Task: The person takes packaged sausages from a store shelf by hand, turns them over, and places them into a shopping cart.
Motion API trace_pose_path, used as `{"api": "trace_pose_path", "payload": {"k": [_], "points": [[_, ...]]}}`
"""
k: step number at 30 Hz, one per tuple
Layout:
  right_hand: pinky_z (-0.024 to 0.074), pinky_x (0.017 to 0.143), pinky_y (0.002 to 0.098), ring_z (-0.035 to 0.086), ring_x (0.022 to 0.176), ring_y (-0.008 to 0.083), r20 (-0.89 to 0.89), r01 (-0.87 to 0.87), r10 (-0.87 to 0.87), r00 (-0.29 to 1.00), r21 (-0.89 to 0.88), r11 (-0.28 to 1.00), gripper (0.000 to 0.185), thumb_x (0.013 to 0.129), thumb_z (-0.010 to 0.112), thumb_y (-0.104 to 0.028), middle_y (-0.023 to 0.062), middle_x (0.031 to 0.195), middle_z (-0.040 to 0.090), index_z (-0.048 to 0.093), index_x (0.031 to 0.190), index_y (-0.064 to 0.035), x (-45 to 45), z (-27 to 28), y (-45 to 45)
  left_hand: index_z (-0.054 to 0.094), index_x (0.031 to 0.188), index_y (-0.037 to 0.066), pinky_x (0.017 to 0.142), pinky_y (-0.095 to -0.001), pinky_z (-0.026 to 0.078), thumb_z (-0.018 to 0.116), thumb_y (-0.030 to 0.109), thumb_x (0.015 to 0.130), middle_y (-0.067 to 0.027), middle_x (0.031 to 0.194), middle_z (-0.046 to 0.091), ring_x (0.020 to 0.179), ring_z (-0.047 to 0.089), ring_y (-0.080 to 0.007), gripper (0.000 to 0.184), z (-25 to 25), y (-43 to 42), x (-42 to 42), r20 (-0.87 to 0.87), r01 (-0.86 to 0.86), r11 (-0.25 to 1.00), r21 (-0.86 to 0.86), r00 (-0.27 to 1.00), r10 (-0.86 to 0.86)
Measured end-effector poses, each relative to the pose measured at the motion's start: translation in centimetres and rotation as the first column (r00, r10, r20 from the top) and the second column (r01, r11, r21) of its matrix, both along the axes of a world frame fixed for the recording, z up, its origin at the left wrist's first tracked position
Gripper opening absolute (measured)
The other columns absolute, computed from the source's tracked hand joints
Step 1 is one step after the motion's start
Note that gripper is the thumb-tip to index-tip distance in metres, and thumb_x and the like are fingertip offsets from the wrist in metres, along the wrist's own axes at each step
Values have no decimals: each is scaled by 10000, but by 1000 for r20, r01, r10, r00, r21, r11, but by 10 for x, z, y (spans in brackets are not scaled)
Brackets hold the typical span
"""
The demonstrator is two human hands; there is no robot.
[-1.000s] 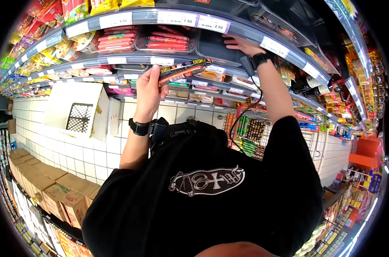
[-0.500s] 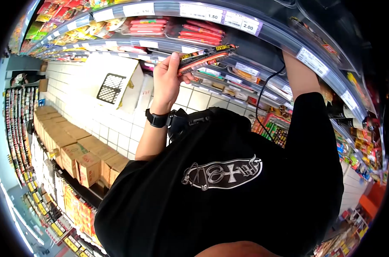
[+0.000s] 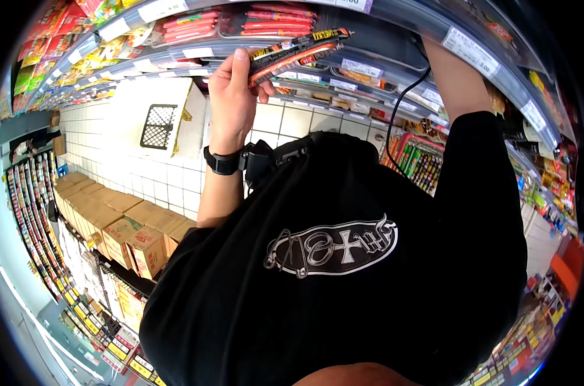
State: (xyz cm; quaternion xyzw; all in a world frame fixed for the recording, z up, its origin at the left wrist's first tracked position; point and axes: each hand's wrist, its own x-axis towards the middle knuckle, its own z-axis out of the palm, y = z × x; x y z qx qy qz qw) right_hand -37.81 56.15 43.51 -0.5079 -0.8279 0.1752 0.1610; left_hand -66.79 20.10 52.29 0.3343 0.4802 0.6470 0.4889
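Observation:
In my left hand (image 3: 231,93) are slim wrapped sausage sticks (image 3: 298,58) with black, yellow and reddish wrappers. My thumb lies on top, the fingers are curled below, and the sticks point right, fanned slightly apart. Just behind them, pink-red packed sausages (image 3: 278,24) lie in a clear tray on the shelf. To their left is a stack of similar pink packs (image 3: 190,27). My right forearm (image 3: 458,80) reaches in under the shelf's front strip, and the right hand is hidden behind it.
A shelf edge with price tags (image 3: 471,50) curves over my right arm. A black cable (image 3: 392,125) hangs beside that arm. Lower shelves hold more packs. Cardboard boxes (image 3: 144,248) line the aisle at left, near a white box with a black grid (image 3: 157,126) on the tiled floor.
The view has shifted, so the shelves sit higher in it. My left hand, still holding the sausage sticks, appears further up and left. The right arm stays reached into the shelf.

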Motion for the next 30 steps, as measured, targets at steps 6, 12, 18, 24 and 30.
{"api": "trace_pose_path", "payload": {"k": [6, 12, 18, 24, 30], "points": [[596, 785, 368, 738, 901, 237, -126, -47, 38, 991, -68, 997, 315, 989, 673, -143, 125, 1082, 740, 661, 1248, 36, 11, 61, -104, 641, 1232, -61, 550, -228, 438, 478, 349, 1123, -100, 731, 672, 586, 581, -119, 455, 13, -7, 0, -114, 73, 997, -17, 991, -75], [582, 784, 320, 712, 887, 183, -294, 14, -101, 950, -286, 958, 324, 999, 679, -186, 101, 1045, 745, 658, 1268, -6, 56, 88, -227, 640, 1229, -35, 559, -243, 483, 493, 320, 1119, -100, 776, 691, 621, 632, -138, 399, 10, -17, -16, 2, 216, 975, 51, 976, -217], [560, 807, 239, 672, 869, 74, -744, -4, -397, 538, -473, 881, 316, 1035, 661, -183, 77, 1053, 753, 649, 1334, -80, 30, 95, -357, 677, 1210, -18, 592, -261, 554, 570, 224, 1088, -109, 835, 720, 669, 683, -149, 292, -5, -27, -26, 11, 407, 913, 32, 913, -407], [581, 768, 254, 688, 903, 107, -746, 208, -522, 414, -481, 852, 240, 1020, 656, -96, 36, 1063, 723, 680, 1240, -2, -35, 112, -426, 634, 1250, -9, 576, -268, 557, 570, 211, 1084, -119, 841, 722, 657, 690, -164, 283, -26, -36, -17, -27, 589, 808, 4, 808, -589], [562, 857, 243, 708, 954, 104, -704, 213, -469, 533, -425, 880, 403, 1102, 533, -329, 68, 1081, 747, 692, 1271, 1, -24, 72, -462, 551, 1369, 11, 552, -252, 562, 569, 180, 1076, -126, 876, 735, 643, 698, -154, 339, -25, -54, -2, -4, 635, 773, -15, 773, -635]]}}
